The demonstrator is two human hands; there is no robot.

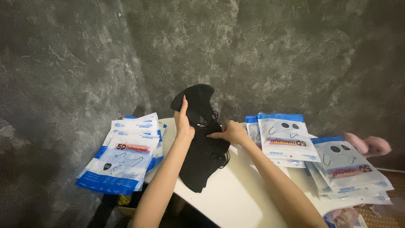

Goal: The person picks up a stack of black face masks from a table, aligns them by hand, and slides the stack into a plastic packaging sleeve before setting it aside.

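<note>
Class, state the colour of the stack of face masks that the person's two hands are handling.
Black. The face masks show best in the head view, against the white table.

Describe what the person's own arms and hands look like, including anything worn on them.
Both arms are bare from the bottom edge of the picture up to the wrists: no sleeves show. The left hand and the right hand wear no gloves, and no watch, bracelet or ring is visible. The arms are slim. The light is too dim to tell whether the nails are painted.
</note>
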